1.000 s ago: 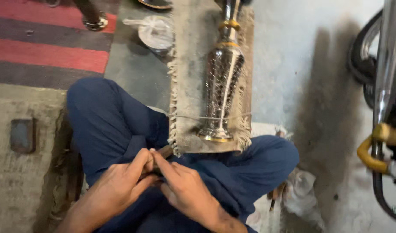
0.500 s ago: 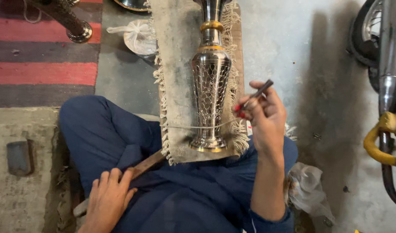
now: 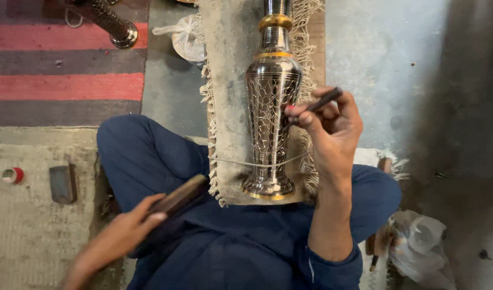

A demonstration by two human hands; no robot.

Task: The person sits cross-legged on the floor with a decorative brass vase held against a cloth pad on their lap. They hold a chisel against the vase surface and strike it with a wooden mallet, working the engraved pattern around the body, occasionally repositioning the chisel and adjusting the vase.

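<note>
A tall silver metal vase with engraved pattern and gold bands lies on a fringed grey cloth pad over a board, tied down by a thin cord near its foot. My right hand holds a thin dark engraving tool with its tip against the vase's body. Over my left thigh, my left hand grips one end of a flat wooden stick.
I sit cross-legged in dark blue clothes. A red and purple striped mat lies at upper left with another metal stand on it. A crumpled plastic bag, a small dark block, a red-capped item and plastic wrap lie around.
Both hands were together in my lap. The right hand rose with the tool to the vase's side; the left hand took hold of the wooden stick on my thigh.
</note>
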